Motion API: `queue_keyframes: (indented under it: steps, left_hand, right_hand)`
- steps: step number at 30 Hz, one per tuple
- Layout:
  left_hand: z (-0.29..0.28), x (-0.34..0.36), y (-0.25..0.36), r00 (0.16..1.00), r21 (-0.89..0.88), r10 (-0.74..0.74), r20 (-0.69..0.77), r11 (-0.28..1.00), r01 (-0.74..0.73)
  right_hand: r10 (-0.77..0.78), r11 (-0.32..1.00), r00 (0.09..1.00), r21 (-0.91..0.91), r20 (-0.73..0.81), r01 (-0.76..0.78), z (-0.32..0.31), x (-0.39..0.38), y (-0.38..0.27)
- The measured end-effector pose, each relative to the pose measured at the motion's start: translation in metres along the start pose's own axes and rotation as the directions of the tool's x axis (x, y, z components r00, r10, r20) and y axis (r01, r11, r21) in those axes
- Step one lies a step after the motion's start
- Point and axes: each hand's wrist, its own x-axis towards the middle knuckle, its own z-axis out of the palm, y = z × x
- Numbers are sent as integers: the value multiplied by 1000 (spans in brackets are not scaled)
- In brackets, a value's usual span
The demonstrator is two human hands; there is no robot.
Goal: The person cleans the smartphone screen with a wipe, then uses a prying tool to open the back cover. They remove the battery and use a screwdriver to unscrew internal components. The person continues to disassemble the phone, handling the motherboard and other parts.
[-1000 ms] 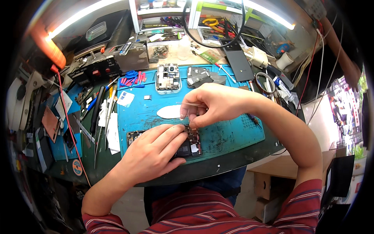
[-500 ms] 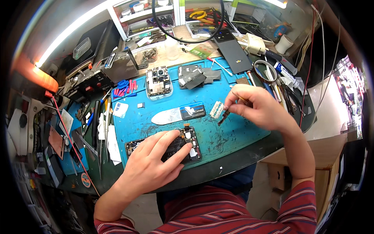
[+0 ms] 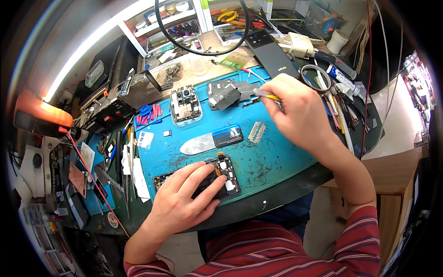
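My left hand (image 3: 188, 196) lies with its fingers spread over an opened phone (image 3: 232, 182), which shows a black inner frame and small white patches. Its palm and fingers cover much of the phone. My right hand (image 3: 295, 108) is raised over the back of the blue mat, pinching a slim tool (image 3: 272, 97) with a greyish end and a yellow part; its exact kind is unclear. Just left of those fingertips are grey and black phone cover pieces (image 3: 227, 93), with a thin dark strip (image 3: 251, 103) beside them.
On the blue mat (image 3: 286, 152) lie a flat pry blade (image 3: 198, 144), a razor blade (image 3: 256, 132) and a phone circuit board (image 3: 185, 102) in a clear tray. A dark phone back (image 3: 272, 55) rests behind. Pens and tools (image 3: 344, 108) crowd the right edge.
My right hand has moved away from me, from beside the razor blade to the cover pieces. The dark strip below its fingers now appears beside those pieces. My left hand stays on the phone.
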Motion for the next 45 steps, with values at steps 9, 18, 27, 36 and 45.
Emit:
queue_keyframes:
  steps: [9,18,27,36,45]
  left_hand:
    - [-4,2,1,999,-24,-18,45,1000,19]
    - [-3,0,-1,998,-70,-55,36,996,58]
    - [-6,-17,-5,929,-3,-23,-370,1000,24]
    - [-15,-29,-13,905,-168,-130,-405,984,66]
    - [-36,-11,-5,944,-119,-327,-35,940,321]
  right_hand:
    - [0,1000,1000,-16,23,0,14,-8,13]
    - [39,998,998,48,-46,-37,6,-8,14]
    - [-24,1000,999,-6,-41,24,-9,-6,14]
    - [-48,994,975,87,-218,69,-7,-2,13]
    - [-80,960,991,277,103,49,-12,-15,-5]
